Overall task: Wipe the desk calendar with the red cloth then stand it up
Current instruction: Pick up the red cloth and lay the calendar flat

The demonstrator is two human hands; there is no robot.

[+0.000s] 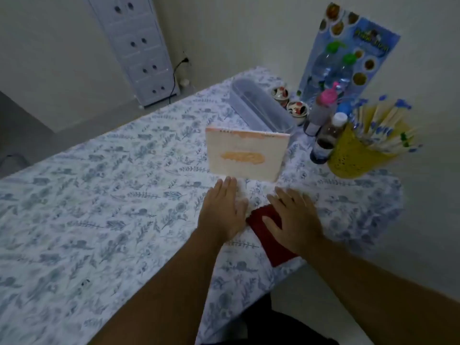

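Hidden and unreadable parts
The right hand point(292, 220) covers part of the red cloth point(271, 241); the desk calendar point(246, 155) print is blurred (unreadable).

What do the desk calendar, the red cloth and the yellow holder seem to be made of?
Desk calendar: probably matte card or paper, with flat stiff pages and a wire spiral along the top edge.
Red cloth: soft fabric, dull and non-shiny; its weave is too blurred to tell.
Yellow holder: likely plastic, since its wall is pierced with a lace-like pattern; woven material cannot be excluded.
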